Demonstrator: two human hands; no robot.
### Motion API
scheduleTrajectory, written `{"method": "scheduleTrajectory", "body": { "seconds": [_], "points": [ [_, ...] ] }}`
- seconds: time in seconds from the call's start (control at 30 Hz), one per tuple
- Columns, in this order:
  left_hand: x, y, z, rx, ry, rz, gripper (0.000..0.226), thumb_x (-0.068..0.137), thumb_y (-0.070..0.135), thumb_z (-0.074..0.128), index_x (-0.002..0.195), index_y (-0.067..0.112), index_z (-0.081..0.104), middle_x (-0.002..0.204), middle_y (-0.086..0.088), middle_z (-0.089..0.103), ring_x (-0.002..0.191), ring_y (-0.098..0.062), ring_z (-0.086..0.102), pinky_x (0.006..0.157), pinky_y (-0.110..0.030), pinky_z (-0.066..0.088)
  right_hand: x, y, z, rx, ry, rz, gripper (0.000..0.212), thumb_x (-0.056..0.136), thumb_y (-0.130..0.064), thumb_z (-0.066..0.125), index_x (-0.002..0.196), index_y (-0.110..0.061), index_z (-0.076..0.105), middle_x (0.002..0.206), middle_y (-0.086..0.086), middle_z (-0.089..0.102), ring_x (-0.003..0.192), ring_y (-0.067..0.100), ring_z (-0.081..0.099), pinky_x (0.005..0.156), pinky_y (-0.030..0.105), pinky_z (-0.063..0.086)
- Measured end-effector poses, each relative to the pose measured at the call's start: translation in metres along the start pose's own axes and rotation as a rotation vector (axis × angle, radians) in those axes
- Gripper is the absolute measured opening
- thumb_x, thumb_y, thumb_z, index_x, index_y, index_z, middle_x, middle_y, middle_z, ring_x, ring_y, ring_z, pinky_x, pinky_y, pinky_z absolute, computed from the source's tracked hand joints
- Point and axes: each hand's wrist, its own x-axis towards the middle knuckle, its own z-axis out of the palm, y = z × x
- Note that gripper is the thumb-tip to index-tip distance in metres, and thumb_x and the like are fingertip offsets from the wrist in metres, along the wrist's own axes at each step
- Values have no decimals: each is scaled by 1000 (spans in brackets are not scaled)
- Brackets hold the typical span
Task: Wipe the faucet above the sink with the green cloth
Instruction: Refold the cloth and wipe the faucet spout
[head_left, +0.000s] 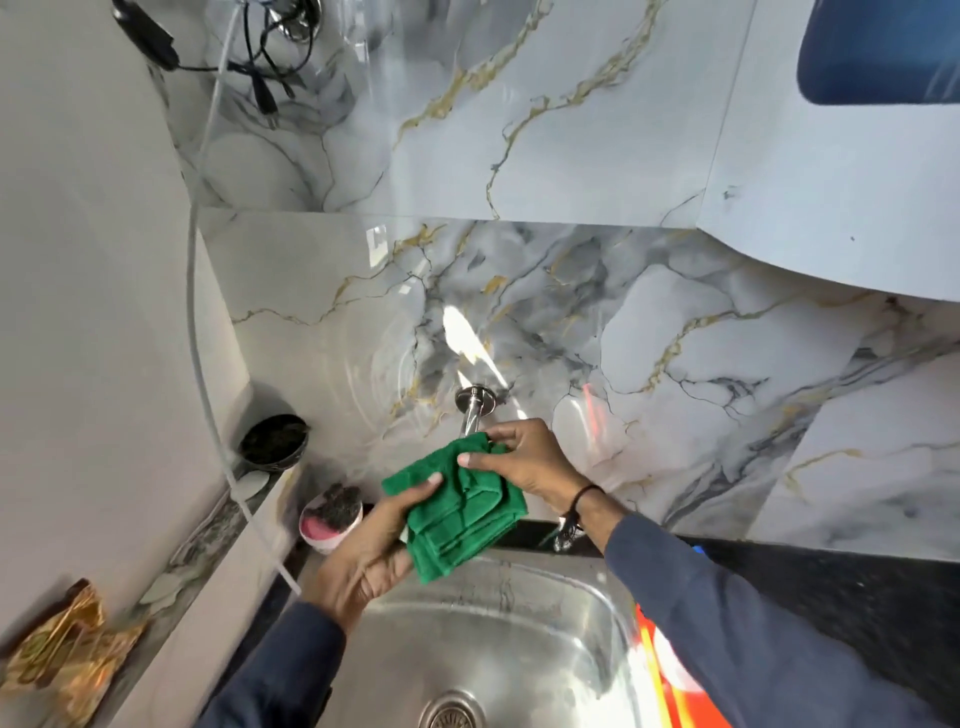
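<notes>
A folded green cloth (457, 512) hangs over the steel sink (519, 613), held by both hands. My left hand (363, 556) grips its lower left part from below, thumb on top. My right hand (530, 460) pinches its upper edge with fingers and thumb. The chrome faucet (472, 408) comes out of the marble wall just above the cloth; only its wall flange and a short piece of the pipe show, the remainder is hidden behind the cloth and my right hand.
A pink-and-white tub with a dark scrubber (332, 517) stands left of the sink. A dark bowl (274, 441) sits on the left ledge, with a gold packet (62, 660) nearer me. A white hose (208, 364) runs down the left wall. Black countertop (831, 582) lies right.
</notes>
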Motion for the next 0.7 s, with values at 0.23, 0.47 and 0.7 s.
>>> {"method": "scheduleTrajectory", "body": {
  "seconds": [0.23, 0.47, 0.7],
  "points": [
    [42, 48, 25, 244, 594, 500, 22, 102, 8, 58, 118, 7, 73, 100, -15, 80, 91, -32, 76, 84, -46, 64, 73, -24, -74, -956, 573, -715, 49, 86, -34, 73, 129, -10, 74, 137, 13, 70, 133, 35, 61, 117, 53, 43],
    [150, 10, 94, 1389, 844, 640, 52, 98, 10, 53, 149, -1, 45, 133, -28, 61, 115, -42, 62, 98, -53, 53, 164, -49, -118, -1491, 522, -976, 73, 92, -42, 60, 161, -29, 39, 174, 11, 25, 162, 31, 19, 125, 69, 13],
    [201, 17, 126, 1478, 948, 234, 86, 93, 31, 57, 156, -16, 21, 154, -34, 42, 136, -45, 50, 115, -54, 40, 207, -24, -136, -1490, 596, -1205, 73, 100, -46, 48, 167, -34, 21, 176, 9, 18, 163, 31, 14, 127, 68, 4]
  ]
}}
